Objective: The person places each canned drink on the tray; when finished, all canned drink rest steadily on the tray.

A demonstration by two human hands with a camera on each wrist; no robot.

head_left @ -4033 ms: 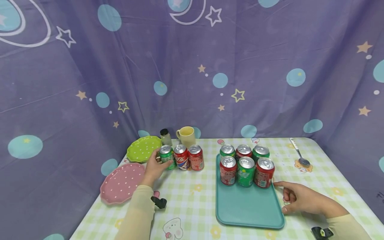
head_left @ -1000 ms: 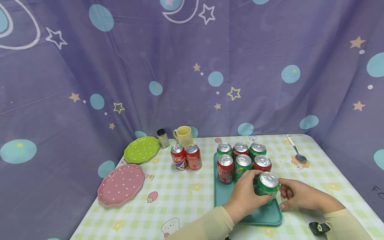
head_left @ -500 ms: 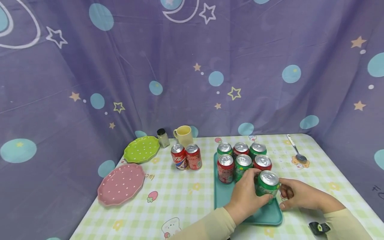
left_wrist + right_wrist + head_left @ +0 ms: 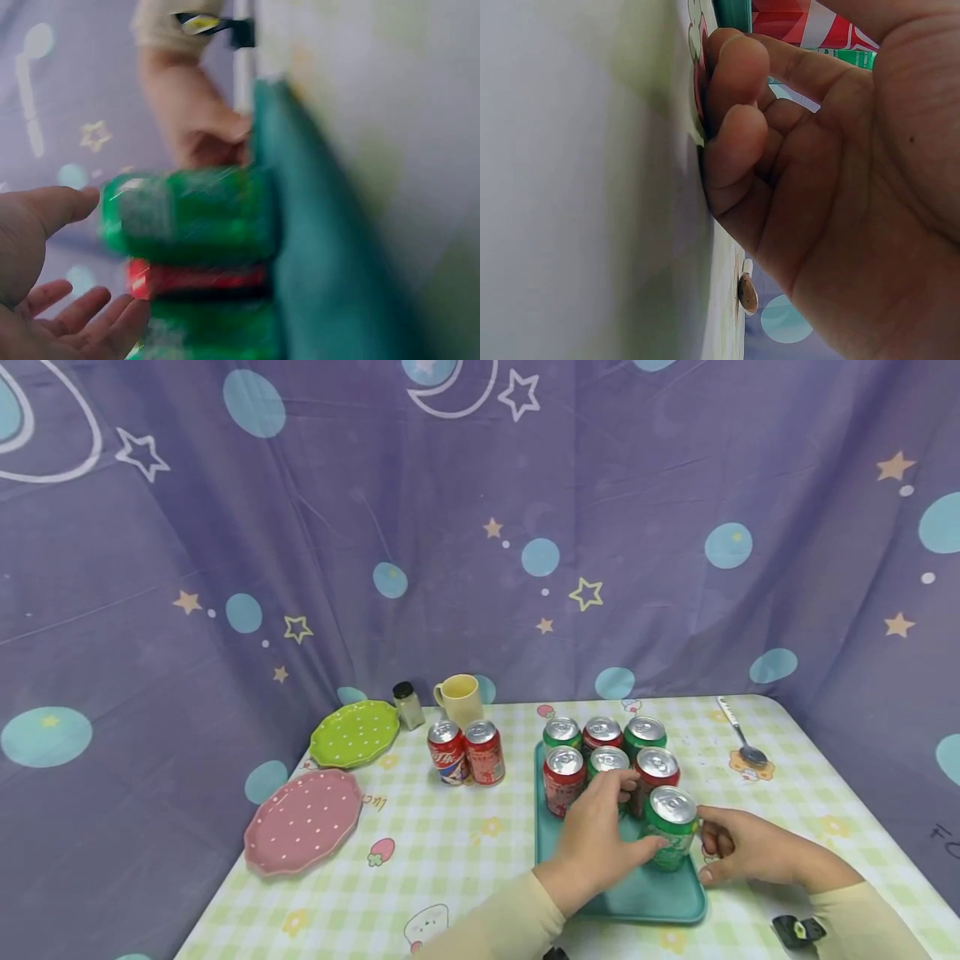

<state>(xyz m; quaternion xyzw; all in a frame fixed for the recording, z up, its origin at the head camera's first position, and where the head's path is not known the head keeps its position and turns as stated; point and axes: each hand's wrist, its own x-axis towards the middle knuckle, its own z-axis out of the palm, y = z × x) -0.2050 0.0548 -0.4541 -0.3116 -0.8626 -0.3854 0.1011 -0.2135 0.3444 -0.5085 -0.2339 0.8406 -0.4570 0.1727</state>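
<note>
In the head view, a green soda can stands upright near the right edge of the teal tray, in front of a red can. My left hand is just left of it with fingers spread; the left wrist view shows a gap between thumb and the blurred green can. Behind are two rows of red and green cans. My right hand rests on the table at the tray's right edge, index fingertip and thumb against or close to the rim. In the right wrist view its other fingers are loosely bent.
Two red cans stand together left of the tray, before a yellow mug and a black-lidded jar. A green plate and a pink plate lie at the left. A spoon lies at back right.
My left hand has carried the green can from the left group onto the tray, then let go and drawn back leftward. My right hand has stayed by the tray edge.
</note>
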